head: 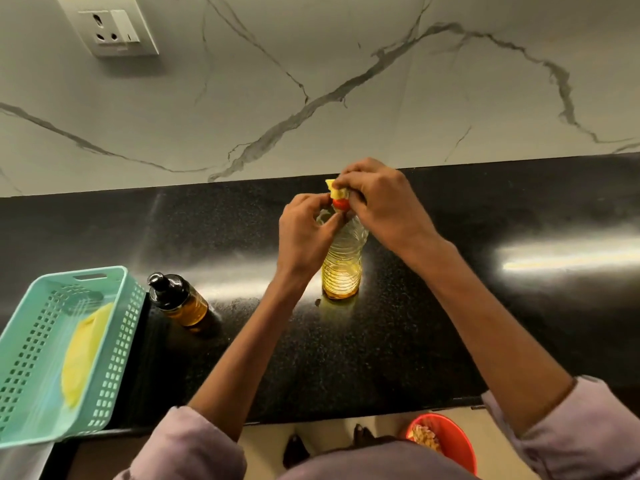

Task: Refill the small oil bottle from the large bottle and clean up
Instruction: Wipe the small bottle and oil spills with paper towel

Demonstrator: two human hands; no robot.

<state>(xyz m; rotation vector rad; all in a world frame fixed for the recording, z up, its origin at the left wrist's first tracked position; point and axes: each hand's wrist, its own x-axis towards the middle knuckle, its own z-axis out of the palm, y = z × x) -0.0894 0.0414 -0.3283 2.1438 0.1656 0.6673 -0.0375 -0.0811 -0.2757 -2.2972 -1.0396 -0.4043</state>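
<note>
The large clear plastic bottle, about a third full of yellow oil, stands upright on the black counter. My left hand grips its neck just below the red cap. My right hand pinches a small yellow cloth against the top of the cap. The small dark oil bottle with a black pump top stands to the left, apart from both hands.
A mint green perforated basket holding a yellow cloth sits at the counter's left front edge. A red bin with scraps is on the floor below. A wall socket is on the marble backsplash.
</note>
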